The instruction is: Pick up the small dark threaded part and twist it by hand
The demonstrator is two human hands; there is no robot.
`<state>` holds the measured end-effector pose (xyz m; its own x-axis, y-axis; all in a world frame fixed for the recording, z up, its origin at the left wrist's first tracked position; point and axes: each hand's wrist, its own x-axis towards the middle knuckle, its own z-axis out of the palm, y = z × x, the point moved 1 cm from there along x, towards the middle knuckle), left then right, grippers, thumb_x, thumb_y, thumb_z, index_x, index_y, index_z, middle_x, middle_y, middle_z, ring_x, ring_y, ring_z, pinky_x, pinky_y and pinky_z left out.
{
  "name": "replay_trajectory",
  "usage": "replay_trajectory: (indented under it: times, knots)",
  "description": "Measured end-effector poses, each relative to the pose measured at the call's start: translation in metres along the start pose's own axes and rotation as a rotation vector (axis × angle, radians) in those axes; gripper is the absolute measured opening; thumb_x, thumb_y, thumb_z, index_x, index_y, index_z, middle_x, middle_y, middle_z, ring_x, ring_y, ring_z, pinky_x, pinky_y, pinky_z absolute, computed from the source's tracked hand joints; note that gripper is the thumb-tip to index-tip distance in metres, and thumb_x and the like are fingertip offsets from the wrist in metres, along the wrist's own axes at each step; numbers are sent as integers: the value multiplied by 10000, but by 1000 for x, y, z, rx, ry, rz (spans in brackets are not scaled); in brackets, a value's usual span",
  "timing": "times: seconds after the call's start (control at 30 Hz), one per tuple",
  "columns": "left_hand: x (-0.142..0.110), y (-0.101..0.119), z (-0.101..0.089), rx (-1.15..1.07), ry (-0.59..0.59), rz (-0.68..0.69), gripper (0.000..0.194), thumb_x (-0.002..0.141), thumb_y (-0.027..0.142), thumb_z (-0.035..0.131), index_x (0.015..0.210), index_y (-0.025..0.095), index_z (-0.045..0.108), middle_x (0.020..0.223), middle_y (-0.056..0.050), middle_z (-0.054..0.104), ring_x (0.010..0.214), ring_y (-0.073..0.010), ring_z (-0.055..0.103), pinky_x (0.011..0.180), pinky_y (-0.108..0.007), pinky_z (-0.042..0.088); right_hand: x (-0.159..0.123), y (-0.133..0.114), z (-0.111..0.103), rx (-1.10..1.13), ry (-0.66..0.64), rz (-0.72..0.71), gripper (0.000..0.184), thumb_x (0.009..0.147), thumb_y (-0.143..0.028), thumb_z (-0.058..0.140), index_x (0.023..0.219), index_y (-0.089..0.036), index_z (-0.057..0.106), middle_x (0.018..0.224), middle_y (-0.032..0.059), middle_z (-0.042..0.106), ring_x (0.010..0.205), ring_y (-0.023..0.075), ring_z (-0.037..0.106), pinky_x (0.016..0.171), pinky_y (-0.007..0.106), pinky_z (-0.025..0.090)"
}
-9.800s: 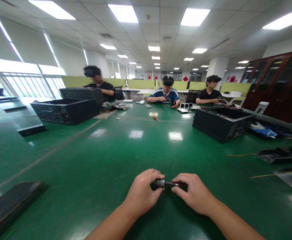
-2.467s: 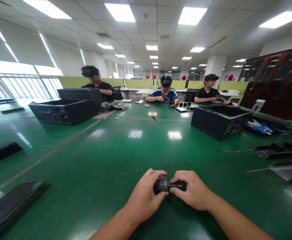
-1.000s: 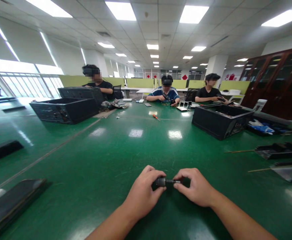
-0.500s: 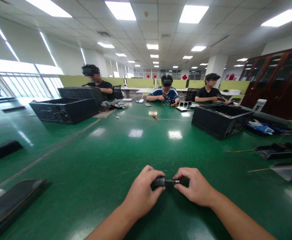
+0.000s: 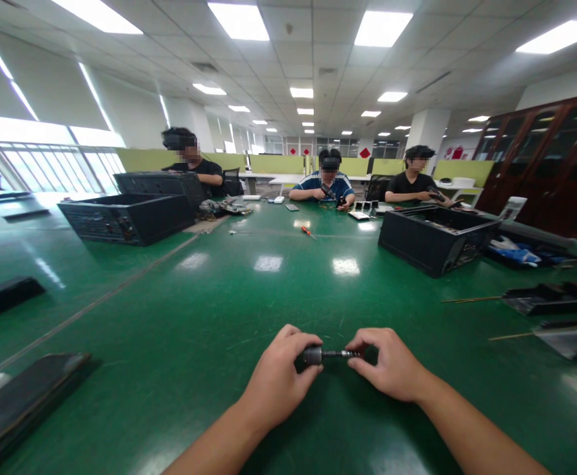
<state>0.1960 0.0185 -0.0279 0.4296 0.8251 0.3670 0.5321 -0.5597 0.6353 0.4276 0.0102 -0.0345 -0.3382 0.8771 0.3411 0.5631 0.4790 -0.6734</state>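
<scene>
Just above the green tabletop, my left hand [image 5: 283, 376] is closed around a dark cylindrical part [image 5: 312, 356], thumb and fingers on either side of it. A thin dark shaft [image 5: 335, 354] points right from that cylinder, with a shiny section toward its far end. My right hand [image 5: 387, 366] pinches the shaft's tip between thumb and forefinger; its very end is hidden by the fingers. Whether cylinder and shaft are one piece or two fitted together, I cannot tell.
Black computer cases stand at left [image 5: 130, 218] and right [image 5: 434, 237]. A red screwdriver [image 5: 308, 232] lies farther back. At near left is a dark flat panel [image 5: 26, 409]; black trays [image 5: 550, 300] lie at right. Three people wearing headsets sit across the table.
My hands have drawn slightly apart, the left one a little left and the right one a little right. More of the shaft shows between them.
</scene>
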Motion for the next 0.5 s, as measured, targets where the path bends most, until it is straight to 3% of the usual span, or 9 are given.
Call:
replay_trajectory:
  times: [0.27, 0.4, 0.5]
  knots:
    - [3, -1, -4, 57, 16, -21, 314, 758, 117, 710, 1035, 264, 685, 963, -17, 625, 927, -188, 616, 858, -324, 515, -1, 10, -6, -54, -40, 12, 70, 793, -181, 666, 831, -181, 725, 778, 29, 725, 738, 182, 669, 726, 278, 477]
    - [14, -29, -18, 188, 149, -74, 427, 793, 211, 702, 1211, 283, 651, 1006, -32, 681, 973, -213, 632, 919, -368, 518, 0, 16, -10, -84, -71, 41, 73, 789, -190, 666, 827, -176, 726, 772, 35, 726, 728, 186, 672, 725, 284, 485]
    - [25, -58, -42, 304, 278, -201, 378, 822, 307, 671, 1194, 242, 661, 1066, -58, 714, 1033, -240, 635, 961, -389, 506, 1, 20, -10, -84, -73, 49, 81, 787, -191, 664, 834, -178, 728, 783, 36, 729, 736, 188, 676, 733, 287, 488]
